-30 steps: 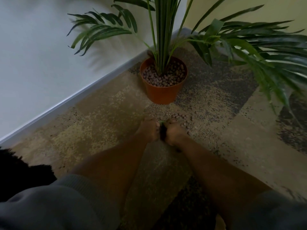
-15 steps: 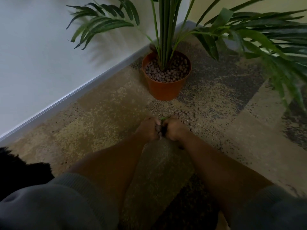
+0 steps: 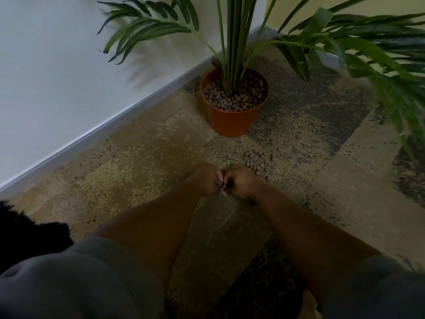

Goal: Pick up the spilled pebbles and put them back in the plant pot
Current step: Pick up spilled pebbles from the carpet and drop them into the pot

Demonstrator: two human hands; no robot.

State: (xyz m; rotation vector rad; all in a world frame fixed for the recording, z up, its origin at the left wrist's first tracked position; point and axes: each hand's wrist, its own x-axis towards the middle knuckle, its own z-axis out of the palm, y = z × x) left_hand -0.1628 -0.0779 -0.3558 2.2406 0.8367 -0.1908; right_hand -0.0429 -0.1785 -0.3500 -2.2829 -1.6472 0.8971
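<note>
While spilled pebbles [image 3: 255, 161] lie before the plant pot [image 3: 232, 120], left hand [image 3: 207, 180] and right hand [image 3: 240, 181] cup gathered pebbles together.

I am seeing an orange-brown pot [image 3: 232, 120] filled with reddish-brown pebbles [image 3: 234, 97], and more of the same colour lying on the carpet [image 3: 142, 157], which is showing mottled tan, olive and dark grey patches. The leaves [image 3: 147, 31] are looking deep green, the wall [image 3: 57, 65] pale grey-white, my sleeves [image 3: 76, 284] dark grey.
</note>
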